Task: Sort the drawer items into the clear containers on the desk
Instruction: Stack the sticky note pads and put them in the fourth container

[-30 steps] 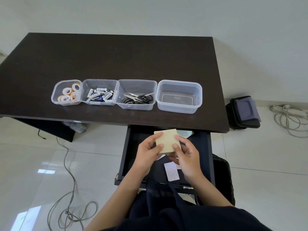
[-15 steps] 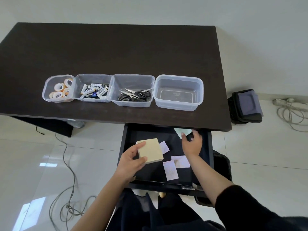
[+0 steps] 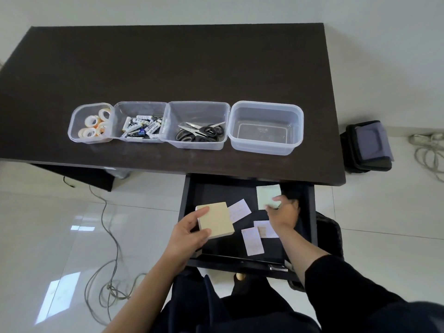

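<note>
A: Drawer (image 3: 310,212) contents are being dealt with at lower centre of the frame, below the tabletop (image 3: 168,68). What is noted there, from the largest thing down?

B: Four clear containers are lined up along the near tabletop edge. The rightmost container (image 3: 265,150) is seen to hold nothing; scissors (image 3: 200,133), batteries (image 3: 141,128) and tape rolls (image 3: 95,127) are already sorted into the other three.

A: And what has changed in the last second?

B: The yellow pad (image 3: 217,223), gripped by both hands a second ago, is now held by the left hand (image 3: 189,233) alone, thumb on top, over the drawer's left side. The right hand (image 3: 283,211) has been moved to the drawer's back right, where its fingers are curled round the edge of a pale green pad (image 3: 266,194).

A: What is meant by that for the task?

B: A second pad is judged to be in the course of collection, so that both may be carried together, probably to the rightmost container. Three small pink sheets (image 3: 251,241) are left lying flat on the drawer floor; they look thin and may be awkward to lift.
</note>
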{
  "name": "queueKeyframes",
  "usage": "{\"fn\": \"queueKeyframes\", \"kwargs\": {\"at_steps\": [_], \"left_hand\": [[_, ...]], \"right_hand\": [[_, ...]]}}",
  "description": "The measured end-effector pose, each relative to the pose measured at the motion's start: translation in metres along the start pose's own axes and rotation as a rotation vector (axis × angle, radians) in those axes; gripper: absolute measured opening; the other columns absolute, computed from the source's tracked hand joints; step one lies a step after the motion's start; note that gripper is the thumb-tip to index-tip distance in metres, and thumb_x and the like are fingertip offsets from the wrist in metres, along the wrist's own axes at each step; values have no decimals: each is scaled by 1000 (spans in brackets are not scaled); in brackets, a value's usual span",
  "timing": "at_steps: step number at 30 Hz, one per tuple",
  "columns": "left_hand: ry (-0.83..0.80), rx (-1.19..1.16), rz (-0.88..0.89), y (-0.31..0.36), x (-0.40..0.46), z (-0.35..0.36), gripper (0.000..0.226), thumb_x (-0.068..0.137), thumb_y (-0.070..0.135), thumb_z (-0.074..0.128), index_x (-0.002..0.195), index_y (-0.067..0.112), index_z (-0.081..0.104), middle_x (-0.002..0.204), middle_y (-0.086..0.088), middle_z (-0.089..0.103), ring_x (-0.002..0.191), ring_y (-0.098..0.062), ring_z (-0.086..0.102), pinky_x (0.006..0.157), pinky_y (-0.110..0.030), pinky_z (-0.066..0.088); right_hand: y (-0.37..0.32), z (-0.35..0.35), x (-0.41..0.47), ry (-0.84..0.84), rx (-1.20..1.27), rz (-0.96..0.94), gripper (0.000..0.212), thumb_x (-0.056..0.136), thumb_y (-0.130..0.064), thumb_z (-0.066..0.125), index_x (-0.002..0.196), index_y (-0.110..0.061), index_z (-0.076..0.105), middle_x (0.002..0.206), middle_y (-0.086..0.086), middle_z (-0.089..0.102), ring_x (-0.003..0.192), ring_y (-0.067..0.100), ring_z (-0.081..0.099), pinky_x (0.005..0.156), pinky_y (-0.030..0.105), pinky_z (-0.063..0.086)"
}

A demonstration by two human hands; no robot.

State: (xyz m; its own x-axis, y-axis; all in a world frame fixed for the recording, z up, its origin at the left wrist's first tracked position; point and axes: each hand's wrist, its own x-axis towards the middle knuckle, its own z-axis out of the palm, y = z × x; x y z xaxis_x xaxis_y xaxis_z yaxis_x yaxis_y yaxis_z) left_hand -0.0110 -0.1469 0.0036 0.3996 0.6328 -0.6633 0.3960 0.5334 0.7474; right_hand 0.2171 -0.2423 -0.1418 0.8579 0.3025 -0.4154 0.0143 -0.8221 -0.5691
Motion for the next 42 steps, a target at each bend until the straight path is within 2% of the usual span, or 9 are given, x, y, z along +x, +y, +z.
{"fn": "queueKeyframes", "kwargs": {"at_steps": [3,6,11,16,19,23,30,36,42], "left_hand": [[-18,-8,-17,-3,1,5,50,85,-8,58,110,36,63,105,12,67,81,-16,53,79,-40,43],[-29,-21,-3,-1,-2,11,48,86,-10,57,113,30,61,111,8,63,93,-12,60,85,-36,51],[-46,-58,-2,-5,-3,15,48,86,-10,57,118,26,60,117,2,61,105,-17,59,84,-32,53],[-43,-51,21,-4,-2,21,50,87,-9,56,124,24,57,115,7,61,104,-13,58,86,-30,53],[-44,-40,33,-3,-1,25,50,86,-10,57,123,24,57,113,7,61,102,-13,59,89,-36,52],[-83,-35,68,1,-2,32,51,86,-10,57,125,23,55,113,9,60,97,-6,59,90,-37,52],[-211,-3,143,2,-8,38,58,86,-12,56,133,22,49,131,3,55,93,-4,63,90,-37,53],[-227,-101,141,2,-12,38,66,85,-14,56,135,28,43,125,2,58,94,-6,69,85,-28,57],[-251,-139,162,4,-13,33,70,85,-13,57,138,30,40,125,2,58,99,-12,67,86,-30,56]], "right_hand": [[-1,-3,-10,-66,121,84,34,71,-5,76,100,-17,63,118,12,40,86,24,53,80,23,44],[0,-8,-14,-100,163,55,33,69,0,75,93,-20,62,111,9,46,97,25,54,80,22,43],[1,-29,-28,-108,99,-76,19,77,-20,69,71,-35,59,85,-2,65,83,24,59,70,32,49],[-23,-67,-60,-132,403,-156,16,83,-12,68,96,-21,69,77,-3,57,63,11,52,61,21,47],[-37,-86,-83,-196,649,-153,37,83,-3,66,115,-22,63,88,4,58,79,17,64,61,27,59],[-50,-99,-102,-354,865,-140,67,82,2,67,136,-29,43,111,3,60,99,21,67,72,44,60],[-60,-82,-115,-168,680,-197,32,79,-16,73,105,-26,57,102,-5,66,94,12,65,78,44,58],[-64,-77,-121,-153,596,-252,33,75,-20,78,102,-20,59,93,-3,69,82,10,66,65,18,51],[-64,-77,-120,-226,568,-305,31,74,-21,80,99,-18,61,98,-7,67,89,8,64,69,19,52]]}}
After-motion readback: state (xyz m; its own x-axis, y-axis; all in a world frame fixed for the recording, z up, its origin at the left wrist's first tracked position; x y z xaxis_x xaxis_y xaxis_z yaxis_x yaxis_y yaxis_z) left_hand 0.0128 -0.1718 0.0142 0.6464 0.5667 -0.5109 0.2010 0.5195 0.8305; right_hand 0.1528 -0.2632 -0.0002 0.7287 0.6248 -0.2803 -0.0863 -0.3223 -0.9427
